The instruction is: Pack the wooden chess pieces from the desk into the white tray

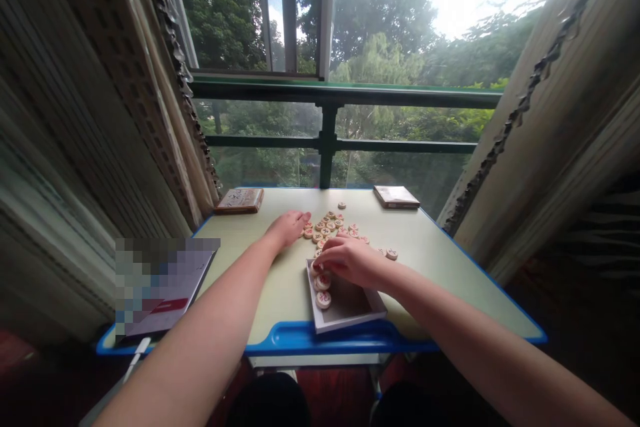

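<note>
Several round wooden Chinese chess pieces (331, 225) with red or dark characters lie in a loose heap mid-table. My left hand (289, 228) rests at the heap's left side, fingers stretched out, touching or very near the outer pieces. Over the far left corner of a shallow open box (351, 321) reaches my right hand (354, 260). Its fingertips are closed on a chess piece (315, 268) at that corner, partly hidden by the fingers. Behind it in the box, toward me, sit a piece (323, 282) and another red-marked piece (323, 300), in a row along the left wall.
A flat patterned box (240, 200) lies at the table's far left, and a pale flat box (397, 197) at the far right. One piece (342, 205) sits apart near the back. A laptop-like device (170, 293), partly pixelated, stands on the left. Blue edging (420, 337) rims the table.
</note>
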A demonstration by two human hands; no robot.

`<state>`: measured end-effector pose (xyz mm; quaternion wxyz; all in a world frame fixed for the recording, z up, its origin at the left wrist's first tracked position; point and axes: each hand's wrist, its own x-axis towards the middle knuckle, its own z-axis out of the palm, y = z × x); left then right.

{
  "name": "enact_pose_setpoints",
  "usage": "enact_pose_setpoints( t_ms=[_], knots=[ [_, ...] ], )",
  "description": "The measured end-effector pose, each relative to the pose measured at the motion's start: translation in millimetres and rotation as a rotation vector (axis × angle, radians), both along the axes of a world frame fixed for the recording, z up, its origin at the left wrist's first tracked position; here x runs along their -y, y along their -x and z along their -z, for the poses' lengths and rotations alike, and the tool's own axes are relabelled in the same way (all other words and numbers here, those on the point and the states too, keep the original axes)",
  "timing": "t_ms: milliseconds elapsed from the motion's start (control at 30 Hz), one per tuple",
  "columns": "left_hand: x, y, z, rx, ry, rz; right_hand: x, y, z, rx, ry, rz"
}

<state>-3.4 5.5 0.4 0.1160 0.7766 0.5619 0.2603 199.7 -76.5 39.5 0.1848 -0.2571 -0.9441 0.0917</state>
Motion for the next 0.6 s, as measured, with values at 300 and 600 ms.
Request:
enact_pose_setpoints(
  t_ms=[300,600],
  knots=[
    [2,-1,-3.0,-0.03,-0.006,-0.011,12,-6,-14.5,-0.005,0.081,-0.058],
    [2,-2,-3.4,-0.045,-0.009,-0.007,12,-2,-11.3,-0.025,0.136,-0.128]
  ],
)
